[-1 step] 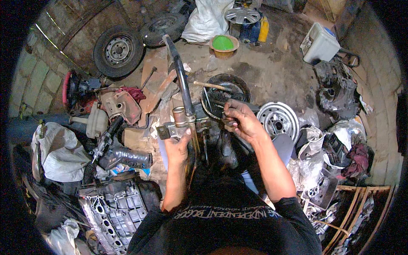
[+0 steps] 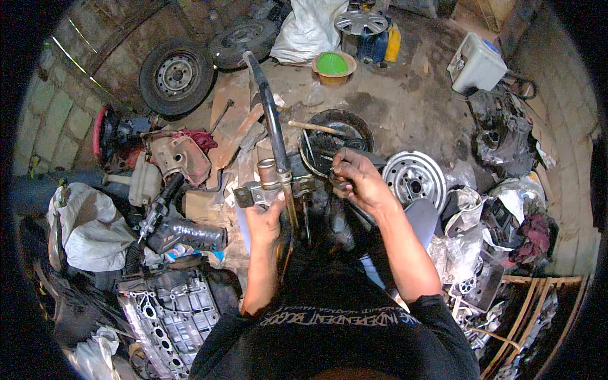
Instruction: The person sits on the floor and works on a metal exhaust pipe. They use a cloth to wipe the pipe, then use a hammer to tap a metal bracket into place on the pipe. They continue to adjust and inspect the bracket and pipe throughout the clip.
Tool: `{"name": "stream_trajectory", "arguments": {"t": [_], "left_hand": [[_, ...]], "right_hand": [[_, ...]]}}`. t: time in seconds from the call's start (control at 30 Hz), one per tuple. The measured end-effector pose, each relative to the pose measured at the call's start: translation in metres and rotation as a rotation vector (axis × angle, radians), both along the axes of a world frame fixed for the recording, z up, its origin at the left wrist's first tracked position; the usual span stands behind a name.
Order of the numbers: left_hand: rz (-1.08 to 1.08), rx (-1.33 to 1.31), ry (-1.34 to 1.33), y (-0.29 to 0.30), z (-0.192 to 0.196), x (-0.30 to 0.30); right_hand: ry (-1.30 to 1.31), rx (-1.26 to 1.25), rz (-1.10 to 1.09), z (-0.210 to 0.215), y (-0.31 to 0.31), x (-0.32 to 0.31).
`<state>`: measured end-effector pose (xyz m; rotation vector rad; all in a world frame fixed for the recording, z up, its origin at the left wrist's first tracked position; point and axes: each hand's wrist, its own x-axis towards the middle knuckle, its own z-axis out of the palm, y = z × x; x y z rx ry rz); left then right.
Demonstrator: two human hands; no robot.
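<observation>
My left hand [image 2: 265, 220] is closed on a metal bracket [image 2: 248, 195] with a short rusty tube [image 2: 266, 171] standing in it. A long dark metal pipe [image 2: 268, 107] rises from beside the tube and slants away to the upper left. My right hand [image 2: 360, 180] hovers to the right of the bracket, thumb and fingers pinched together. Whatever the pinch holds is too small to name. Just beyond that hand lies a black round pan [image 2: 354, 120], with a wooden-handled tool [image 2: 316, 128] resting across it.
A silver wheel rim [image 2: 415, 183] lies close by my right forearm. Two tyres [image 2: 176, 76] lean at the far left. An engine block [image 2: 168, 316] sits at the near left, below a white sack [image 2: 92, 228]. A bowl [image 2: 334, 77] and a white container [image 2: 476, 65] stand farther off.
The fingers of my right hand have shifted very slightly in their pinch. My left hand and the bracket stay in place.
</observation>
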<state>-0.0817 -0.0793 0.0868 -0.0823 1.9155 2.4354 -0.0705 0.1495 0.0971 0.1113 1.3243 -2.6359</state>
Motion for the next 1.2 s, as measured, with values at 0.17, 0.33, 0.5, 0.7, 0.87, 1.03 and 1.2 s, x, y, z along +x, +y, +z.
{"name": "stream_trajectory", "arguments": {"t": [0.17,0.33,0.5,0.7,0.87,1.03,1.2], "left_hand": [[0.001,0.037,0.046,0.001,0.0,0.0],[-0.056,0.059,0.004,-0.002,-0.005,-0.001],[-0.041,0.054,-0.018,-0.003,0.0,0.0],[-0.03,0.078,-0.028,-0.002,0.005,0.002],[-0.041,0.055,0.022,0.001,0.01,0.006],[-0.077,-0.036,-0.031,-0.001,0.009,0.005],[-0.037,0.033,0.022,0.005,0.016,0.009]], "right_hand": [[0.087,0.45,-0.102,0.02,-0.026,0.02],[0.251,0.582,-0.175,0.011,-0.039,0.02],[0.215,0.596,-0.142,0.019,-0.043,0.021],[0.301,0.762,-0.215,0.024,-0.05,0.024],[0.299,0.845,-0.246,0.034,-0.055,0.031],[0.299,0.864,-0.305,0.035,-0.059,0.034],[0.252,0.889,-0.394,0.028,-0.061,0.035]]}}
